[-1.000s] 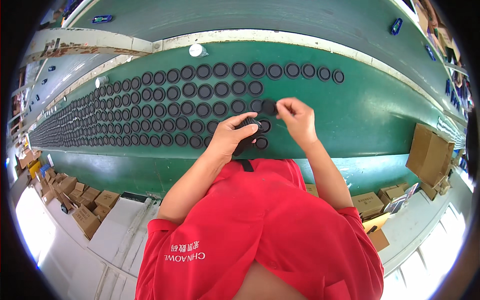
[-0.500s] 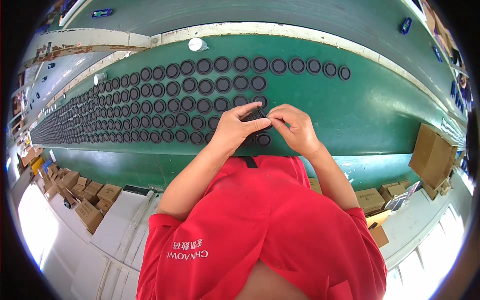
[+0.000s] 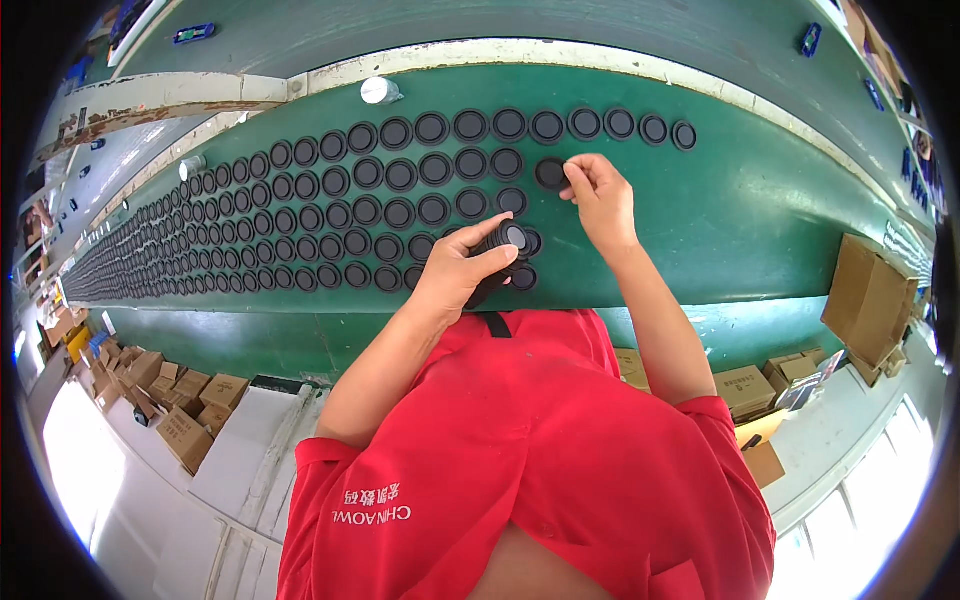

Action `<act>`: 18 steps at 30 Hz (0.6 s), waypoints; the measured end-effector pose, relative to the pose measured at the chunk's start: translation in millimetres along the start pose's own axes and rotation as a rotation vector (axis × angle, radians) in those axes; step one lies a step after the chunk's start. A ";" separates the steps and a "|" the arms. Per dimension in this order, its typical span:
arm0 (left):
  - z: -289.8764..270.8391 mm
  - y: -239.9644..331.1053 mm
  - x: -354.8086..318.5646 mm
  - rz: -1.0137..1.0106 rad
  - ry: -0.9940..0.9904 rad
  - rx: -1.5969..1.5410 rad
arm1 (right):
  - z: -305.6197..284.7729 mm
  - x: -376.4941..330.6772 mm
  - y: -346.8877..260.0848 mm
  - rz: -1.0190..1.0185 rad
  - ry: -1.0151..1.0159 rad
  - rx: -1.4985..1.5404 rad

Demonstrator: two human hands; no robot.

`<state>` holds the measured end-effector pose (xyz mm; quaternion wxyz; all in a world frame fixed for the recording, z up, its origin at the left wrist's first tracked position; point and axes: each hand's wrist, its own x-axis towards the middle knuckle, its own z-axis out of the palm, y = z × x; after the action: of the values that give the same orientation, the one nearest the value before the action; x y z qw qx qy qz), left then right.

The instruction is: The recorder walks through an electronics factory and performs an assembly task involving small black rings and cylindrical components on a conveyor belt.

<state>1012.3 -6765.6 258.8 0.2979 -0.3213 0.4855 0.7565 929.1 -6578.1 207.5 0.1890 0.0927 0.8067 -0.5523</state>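
Note:
My left hand is closed round a stack of round black caps, held above the near rows on the green table. Between the thumb and fingers of my right hand is a single round black cap, at the right end of the second row from the back. I cannot tell whether that cap touches the table. Several rows of matching black caps lie on the tabletop and run far off to the left. My left hand and its stack hide some of the caps in the nearer rows.
The green table stretches left and right, with a pale ledge along its back. Two small whitish containers, one a bottle, stand behind the rows. Cardboard boxes lie at lower left, and an open carton stands at right.
My right hand has moved away from the stack, up and to the right, carrying one cap to the second row's end. My left hand has stayed near its place, its stack now tilted upward.

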 end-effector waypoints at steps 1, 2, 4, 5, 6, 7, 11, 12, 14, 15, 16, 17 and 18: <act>-0.2 -0.1 0.4 0.000 0.001 0.001 | 2.9 4.6 1.3 -0.021 -0.017 -0.046; 0.0 -0.5 1.1 -0.009 0.002 -0.002 | 4.8 7.1 0.4 -0.022 -0.017 -0.045; -1.1 -2.1 2.3 -0.016 0.003 -0.005 | 6.8 10.0 -2.4 -0.012 -0.041 -0.142; -2.8 -3.8 3.4 -0.021 0.002 -0.017 | 6.3 10.8 1.2 -0.013 -0.040 -0.142; -3.4 -4.5 4.1 -0.025 0.000 -0.029 | 5.0 11.2 8.3 -0.214 0.031 -0.284; -2.9 -3.9 4.2 -0.025 -0.002 -0.028 | 3.6 11.4 12.5 -0.414 0.104 -0.424; -3.1 0.6 2.6 -0.054 -0.070 -0.151 | -19.5 -26.9 -36.4 -0.291 -0.337 -0.180; -3.0 1.8 2.4 -0.095 -0.114 -0.189 | -19.3 -31.3 -33.9 -0.292 -0.336 -0.182; -3.3 0.0 5.8 -0.130 -0.182 -0.207 | -18.4 -37.2 -26.7 -0.562 -0.466 0.009; -2.9 -1.3 7.3 -0.166 -0.245 -0.226 | -23.4 -37.0 -27.6 -0.578 -0.508 -0.058; -2.0 -1.4 8.6 -0.167 -0.249 -0.222 | -24.5 -37.2 -23.6 -0.578 -0.502 -0.058; -0.9 -1.6 9.5 -0.189 -0.255 -0.224 | -24.0 -37.8 -16.4 -0.488 -0.517 0.083; 0.2 -1.3 10.5 -0.210 -0.260 -0.226 | -24.7 -38.0 -12.1 -0.398 -0.530 0.225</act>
<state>1006.8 -6763.5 250.0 0.3976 -0.3012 0.3188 0.8060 954.4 -6557.4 241.2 0.2692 -0.1925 0.6659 -0.6686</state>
